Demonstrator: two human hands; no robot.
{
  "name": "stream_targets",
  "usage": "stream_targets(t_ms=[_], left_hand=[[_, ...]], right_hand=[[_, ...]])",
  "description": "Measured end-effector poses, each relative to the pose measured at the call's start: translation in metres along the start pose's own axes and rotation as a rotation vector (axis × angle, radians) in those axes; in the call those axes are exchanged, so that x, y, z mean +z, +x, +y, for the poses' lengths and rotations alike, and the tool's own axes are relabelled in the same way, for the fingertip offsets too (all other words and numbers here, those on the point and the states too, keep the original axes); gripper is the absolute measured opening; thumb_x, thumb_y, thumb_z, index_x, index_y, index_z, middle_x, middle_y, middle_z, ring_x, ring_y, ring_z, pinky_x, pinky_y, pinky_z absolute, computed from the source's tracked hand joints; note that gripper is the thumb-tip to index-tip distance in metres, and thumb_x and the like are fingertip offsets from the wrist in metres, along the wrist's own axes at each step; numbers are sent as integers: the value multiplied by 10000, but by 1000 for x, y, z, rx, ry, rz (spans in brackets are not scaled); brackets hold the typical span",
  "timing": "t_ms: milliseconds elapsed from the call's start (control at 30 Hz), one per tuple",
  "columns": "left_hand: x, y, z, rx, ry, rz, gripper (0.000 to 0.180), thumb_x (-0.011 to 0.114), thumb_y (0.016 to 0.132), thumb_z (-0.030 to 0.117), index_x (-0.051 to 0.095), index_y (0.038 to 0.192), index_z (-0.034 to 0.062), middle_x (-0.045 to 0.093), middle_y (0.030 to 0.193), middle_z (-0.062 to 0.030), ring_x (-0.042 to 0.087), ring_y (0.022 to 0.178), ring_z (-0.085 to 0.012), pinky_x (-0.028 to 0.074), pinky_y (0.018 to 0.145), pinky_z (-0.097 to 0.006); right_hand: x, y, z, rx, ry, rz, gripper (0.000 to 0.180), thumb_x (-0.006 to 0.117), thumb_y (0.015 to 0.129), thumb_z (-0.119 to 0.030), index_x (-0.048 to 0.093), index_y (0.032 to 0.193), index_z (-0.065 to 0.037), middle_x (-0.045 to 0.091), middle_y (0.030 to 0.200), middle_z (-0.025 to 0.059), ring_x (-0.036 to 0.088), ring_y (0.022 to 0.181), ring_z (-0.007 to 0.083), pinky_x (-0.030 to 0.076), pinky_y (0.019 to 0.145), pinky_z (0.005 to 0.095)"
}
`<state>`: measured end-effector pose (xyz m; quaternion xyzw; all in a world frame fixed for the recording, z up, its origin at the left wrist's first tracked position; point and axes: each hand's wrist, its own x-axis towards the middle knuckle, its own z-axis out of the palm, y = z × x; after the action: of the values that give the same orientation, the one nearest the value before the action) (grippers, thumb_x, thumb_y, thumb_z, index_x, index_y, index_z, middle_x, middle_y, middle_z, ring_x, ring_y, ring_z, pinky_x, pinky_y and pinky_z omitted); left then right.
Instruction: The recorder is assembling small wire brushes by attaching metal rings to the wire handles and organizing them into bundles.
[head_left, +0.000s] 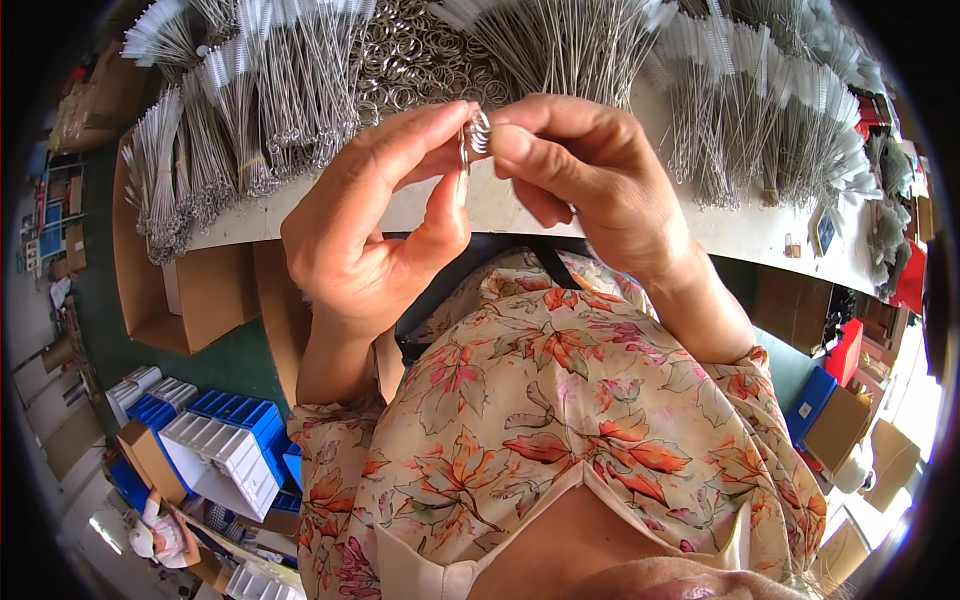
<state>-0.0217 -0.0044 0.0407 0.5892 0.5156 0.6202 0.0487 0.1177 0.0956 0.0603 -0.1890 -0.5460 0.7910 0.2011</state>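
Note:
My two hands meet over the front edge of the table. Between the thumb and index finger of my right hand [600,175] are several small shiny metal rings [480,132], lying side by side. The thumb and fingers of my left hand [375,205] pinch a thin metal piece [464,155], seen nearly edge-on, right beside those rings. Its exact kind I cannot make out. Behind my hands lies a pile of loose metal rings [420,60].
Bundles of wire-handled brushes [235,110] with pale bristles stand left of the pile, more brushes [740,110] at the right. The white table [650,110] curves around me. Cardboard boxes [205,300] and blue and white crates [225,440] are at lower left. Another person [165,535] is far off.

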Motion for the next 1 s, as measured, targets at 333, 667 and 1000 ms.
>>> stream_targets(t_ms=[333, 667, 1000], left_hand=[[-7, 0, -9, -232, -210, -73, 287, 583, 748, -115, 594, 1032, -70, 632, 962, -139, 635, 801, -144, 515, 727, -230], [5, 3, -3, -117, -103, -71, 285, 523, 771, -124, 552, 1054, -121, 612, 992, -201, 624, 861, -199, 515, 768, -269], [8, -1, -9, -146, -207, -79, 308, 571, 743, -142, 585, 1044, -76, 610, 1004, -164, 628, 846, -170, 528, 746, -256]], right_hand=[[-11, 15, -4, 31, -176, -46, 173, 659, 808, -156, 664, 888, -3, 638, 725, 21, 485, 536, 36, 403, 485, 176], [-23, 8, 3, 162, 39, -76, 168, 661, 810, -169, 654, 870, -12, 623, 725, 12, 506, 544, 39, 411, 485, 173], [-15, 1, 12, -109, -160, 65, 170, 632, 834, -168, 628, 921, -21, 638, 758, 3, 566, 625, 45, 428, 514, 171]])
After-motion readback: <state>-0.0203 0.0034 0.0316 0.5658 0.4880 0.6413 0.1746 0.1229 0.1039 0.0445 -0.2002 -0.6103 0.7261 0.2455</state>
